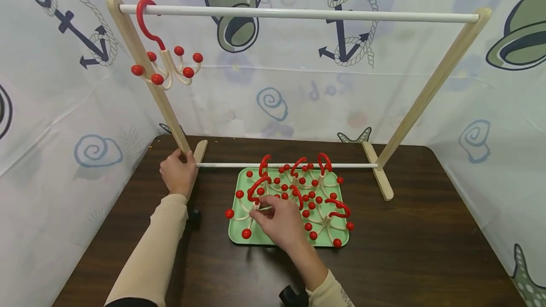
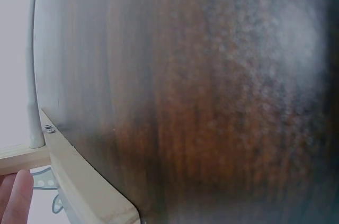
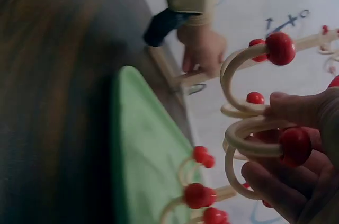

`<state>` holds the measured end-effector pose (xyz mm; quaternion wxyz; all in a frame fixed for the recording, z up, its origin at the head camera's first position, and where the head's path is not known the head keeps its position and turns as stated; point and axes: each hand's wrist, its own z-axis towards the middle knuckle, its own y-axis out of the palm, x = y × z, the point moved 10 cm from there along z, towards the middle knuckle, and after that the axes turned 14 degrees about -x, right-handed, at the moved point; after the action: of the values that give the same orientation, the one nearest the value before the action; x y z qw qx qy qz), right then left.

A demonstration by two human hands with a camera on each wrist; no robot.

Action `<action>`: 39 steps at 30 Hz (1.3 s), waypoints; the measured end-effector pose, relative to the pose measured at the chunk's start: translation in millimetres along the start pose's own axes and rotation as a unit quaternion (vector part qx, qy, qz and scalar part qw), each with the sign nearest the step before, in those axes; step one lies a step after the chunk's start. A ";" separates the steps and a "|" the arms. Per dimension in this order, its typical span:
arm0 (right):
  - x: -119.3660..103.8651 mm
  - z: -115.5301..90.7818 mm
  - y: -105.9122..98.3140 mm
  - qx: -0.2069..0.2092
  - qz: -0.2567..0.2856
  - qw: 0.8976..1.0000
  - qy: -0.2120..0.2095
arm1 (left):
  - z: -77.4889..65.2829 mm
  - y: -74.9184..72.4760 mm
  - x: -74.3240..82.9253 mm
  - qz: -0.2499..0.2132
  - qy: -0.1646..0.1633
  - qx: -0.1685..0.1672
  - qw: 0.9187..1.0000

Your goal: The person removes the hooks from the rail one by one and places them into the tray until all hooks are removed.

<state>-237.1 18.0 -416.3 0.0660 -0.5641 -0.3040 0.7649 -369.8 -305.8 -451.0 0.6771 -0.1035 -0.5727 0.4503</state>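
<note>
My right hand pinches the pale stem of a hook piece at the near left of the green tray. The piece has a red hook on top and curved cream arms tipped with red balls. In the right wrist view the thumb and fingers are around its middle, arms curving outward. My left hand grips the foot of the stand's left wooden post; its fingertips show beside the wood in the left wrist view. Several similar hook pieces crowd the tray.
A white top rod spans the stand, and one hook piece hangs near its left end. A lower white rod runs behind the tray. The right post stands on a wooden foot on the dark table.
</note>
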 end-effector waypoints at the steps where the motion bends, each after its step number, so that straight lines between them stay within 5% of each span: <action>1: 2.2 -0.2 3.7 -0.001 -0.010 1.000 -0.002 | -0.3 -0.5 1.0 0.001 0.002 0.001 1.000; 9: 6.0 -4.0 25.7 -0.010 -0.097 0.995 -0.016 | -1.5 -3.2 2.9 0.004 0.007 0.004 1.000; 18: 19.5 -7.6 37.8 -0.026 -0.114 0.992 0.039 | -0.6 0.0 -0.1 -0.002 0.003 0.001 1.000; 39: 17.7 -15.5 25.1 -0.033 -0.185 0.978 0.086 | -1.2 -0.8 1.5 -0.004 0.000 -0.001 1.000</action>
<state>-223.4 11.6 -447.2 0.2134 -0.5636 -0.4216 0.6775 -368.5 -304.7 -449.8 0.6790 -0.1021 -0.5734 0.4468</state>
